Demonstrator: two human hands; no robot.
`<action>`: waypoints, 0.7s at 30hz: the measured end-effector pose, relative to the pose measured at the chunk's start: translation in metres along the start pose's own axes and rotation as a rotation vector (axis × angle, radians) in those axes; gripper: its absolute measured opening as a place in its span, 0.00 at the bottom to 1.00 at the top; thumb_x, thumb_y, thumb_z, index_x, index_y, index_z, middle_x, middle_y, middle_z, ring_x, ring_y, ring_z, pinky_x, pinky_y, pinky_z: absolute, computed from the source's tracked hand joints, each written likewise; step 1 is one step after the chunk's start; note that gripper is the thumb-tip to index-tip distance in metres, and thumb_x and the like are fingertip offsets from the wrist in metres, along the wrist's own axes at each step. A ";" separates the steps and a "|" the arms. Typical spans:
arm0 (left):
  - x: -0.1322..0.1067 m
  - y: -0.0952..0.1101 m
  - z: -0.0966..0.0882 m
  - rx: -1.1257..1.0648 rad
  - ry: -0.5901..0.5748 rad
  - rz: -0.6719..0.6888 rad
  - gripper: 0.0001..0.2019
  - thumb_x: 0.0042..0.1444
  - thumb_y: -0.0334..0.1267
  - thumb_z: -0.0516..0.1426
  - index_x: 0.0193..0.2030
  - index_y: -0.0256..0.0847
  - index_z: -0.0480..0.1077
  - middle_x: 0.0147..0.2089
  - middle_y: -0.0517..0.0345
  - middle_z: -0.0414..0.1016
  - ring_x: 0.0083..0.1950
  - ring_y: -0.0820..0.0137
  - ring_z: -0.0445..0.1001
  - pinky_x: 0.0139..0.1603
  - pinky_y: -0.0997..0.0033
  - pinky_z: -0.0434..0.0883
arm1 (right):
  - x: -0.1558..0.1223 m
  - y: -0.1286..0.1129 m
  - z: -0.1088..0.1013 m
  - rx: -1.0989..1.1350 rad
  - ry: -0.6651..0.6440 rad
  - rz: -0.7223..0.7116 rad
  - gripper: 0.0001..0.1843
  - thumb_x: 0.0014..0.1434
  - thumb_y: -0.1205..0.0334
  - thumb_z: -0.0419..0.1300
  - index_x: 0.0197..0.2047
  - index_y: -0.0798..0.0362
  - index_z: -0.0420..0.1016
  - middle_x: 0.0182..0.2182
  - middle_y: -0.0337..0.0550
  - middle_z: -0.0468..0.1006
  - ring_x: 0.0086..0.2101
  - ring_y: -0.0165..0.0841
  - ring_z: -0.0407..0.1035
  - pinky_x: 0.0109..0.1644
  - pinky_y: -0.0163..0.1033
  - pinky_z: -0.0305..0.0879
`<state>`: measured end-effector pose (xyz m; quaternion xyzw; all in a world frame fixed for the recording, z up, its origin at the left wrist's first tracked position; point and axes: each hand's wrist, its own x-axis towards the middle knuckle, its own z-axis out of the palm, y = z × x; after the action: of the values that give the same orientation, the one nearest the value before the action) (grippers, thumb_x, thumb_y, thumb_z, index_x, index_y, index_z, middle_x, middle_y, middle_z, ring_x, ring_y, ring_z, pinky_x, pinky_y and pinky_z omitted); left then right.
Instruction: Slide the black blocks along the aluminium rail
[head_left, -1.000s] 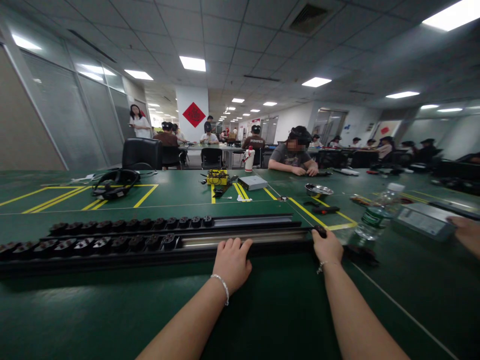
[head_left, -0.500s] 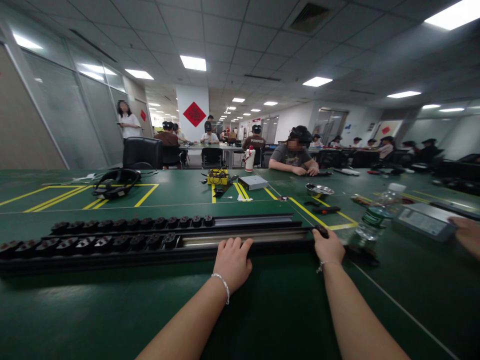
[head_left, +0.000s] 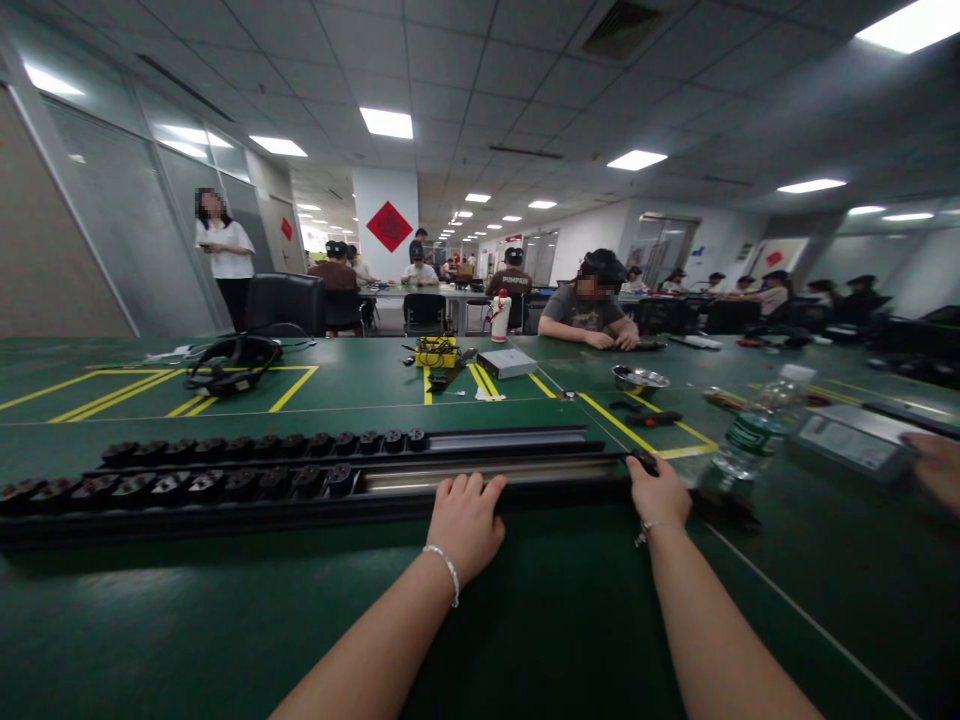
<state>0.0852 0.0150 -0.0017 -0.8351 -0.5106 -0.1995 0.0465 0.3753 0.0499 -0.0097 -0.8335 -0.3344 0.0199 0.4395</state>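
Note:
A long black rail (head_left: 480, 478) lies across the green table in front of me, its left part filled with several black socket modules (head_left: 225, 483). A second similar rail (head_left: 420, 441) lies just behind it. My left hand (head_left: 465, 525) rests on the near rail's front edge, fingers curled over it. My right hand (head_left: 660, 492) grips the rail's right end, where a small black piece (head_left: 642, 462) sits at my fingertips.
A plastic water bottle (head_left: 750, 428) lies to the right, beside a grey box (head_left: 851, 440) touched by another person's hand (head_left: 937, 468). A metal bowl (head_left: 639, 379), black headset (head_left: 232, 364), yellow item (head_left: 436, 352) and white box (head_left: 506, 363) sit farther back. Seated people work beyond.
My hands stay on the rail, almost still. A standing person at the back left has walked further left along the glass wall.

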 end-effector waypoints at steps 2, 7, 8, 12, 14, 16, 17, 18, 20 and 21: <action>0.000 0.000 -0.001 -0.004 0.000 0.003 0.24 0.49 0.39 0.53 0.55 0.51 0.58 0.44 0.56 0.66 0.47 0.63 0.62 0.48 0.61 0.56 | -0.002 -0.002 0.000 -0.024 0.014 -0.029 0.25 0.51 0.51 0.53 0.47 0.59 0.72 0.40 0.55 0.73 0.42 0.44 0.66 0.48 0.46 0.60; 0.000 0.001 -0.004 0.002 -0.017 -0.005 0.24 0.50 0.38 0.52 0.55 0.50 0.58 0.44 0.56 0.66 0.47 0.63 0.62 0.49 0.61 0.56 | -0.003 -0.004 0.001 -0.022 0.057 -0.072 0.25 0.51 0.53 0.54 0.47 0.62 0.71 0.43 0.57 0.71 0.45 0.44 0.64 0.52 0.45 0.57; 0.000 0.002 -0.005 0.004 -0.025 -0.011 0.24 0.50 0.38 0.52 0.56 0.50 0.58 0.45 0.55 0.66 0.47 0.63 0.62 0.49 0.61 0.56 | -0.002 -0.004 0.001 -0.011 0.064 -0.079 0.25 0.51 0.54 0.54 0.47 0.62 0.71 0.43 0.57 0.71 0.46 0.44 0.64 0.52 0.45 0.57; 0.000 0.002 -0.006 0.004 -0.045 -0.019 0.23 0.50 0.38 0.52 0.55 0.51 0.58 0.45 0.55 0.66 0.48 0.63 0.62 0.49 0.61 0.55 | -0.001 -0.002 0.003 0.003 0.071 -0.078 0.25 0.51 0.54 0.54 0.48 0.63 0.70 0.44 0.57 0.70 0.47 0.44 0.63 0.53 0.45 0.56; 0.000 0.002 -0.006 0.002 -0.042 -0.012 0.23 0.50 0.38 0.52 0.55 0.51 0.58 0.45 0.55 0.66 0.48 0.63 0.62 0.49 0.61 0.55 | -0.001 -0.001 0.004 -0.005 0.064 -0.066 0.26 0.51 0.53 0.54 0.49 0.62 0.70 0.45 0.57 0.70 0.45 0.44 0.63 0.53 0.45 0.55; 0.000 0.002 -0.006 0.003 -0.041 -0.013 0.23 0.50 0.38 0.52 0.56 0.50 0.57 0.45 0.55 0.66 0.48 0.63 0.62 0.49 0.60 0.55 | 0.000 0.000 0.004 -0.001 0.067 -0.072 0.26 0.50 0.52 0.54 0.49 0.61 0.70 0.45 0.57 0.69 0.45 0.43 0.64 0.53 0.45 0.56; 0.000 0.002 -0.005 0.003 -0.042 -0.012 0.23 0.50 0.38 0.51 0.56 0.50 0.57 0.45 0.55 0.66 0.48 0.63 0.62 0.49 0.60 0.55 | 0.001 0.001 0.004 0.007 0.073 -0.067 0.26 0.50 0.52 0.54 0.48 0.60 0.70 0.45 0.56 0.70 0.44 0.43 0.64 0.53 0.45 0.56; -0.001 0.001 -0.005 0.002 -0.042 -0.010 0.23 0.51 0.38 0.51 0.56 0.50 0.57 0.45 0.55 0.66 0.48 0.63 0.62 0.49 0.60 0.55 | 0.002 0.003 0.004 0.015 0.080 -0.059 0.26 0.50 0.52 0.54 0.48 0.60 0.70 0.44 0.56 0.70 0.44 0.44 0.64 0.52 0.46 0.56; -0.001 0.001 -0.005 -0.001 -0.040 -0.004 0.23 0.51 0.38 0.51 0.56 0.50 0.57 0.45 0.55 0.66 0.48 0.63 0.62 0.49 0.61 0.55 | 0.005 0.005 0.002 0.033 0.084 0.005 0.25 0.50 0.53 0.54 0.47 0.61 0.71 0.42 0.57 0.71 0.43 0.45 0.64 0.50 0.47 0.58; -0.001 0.001 -0.004 0.000 -0.039 -0.002 0.24 0.50 0.38 0.52 0.56 0.50 0.57 0.45 0.55 0.66 0.48 0.63 0.62 0.49 0.61 0.55 | 0.007 0.006 0.002 0.035 0.080 0.019 0.25 0.50 0.53 0.54 0.46 0.62 0.71 0.40 0.57 0.72 0.42 0.45 0.65 0.49 0.48 0.59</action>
<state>0.0845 0.0119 0.0020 -0.8383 -0.5122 -0.1833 0.0363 0.3829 0.0526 -0.0134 -0.8289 -0.3082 -0.0036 0.4668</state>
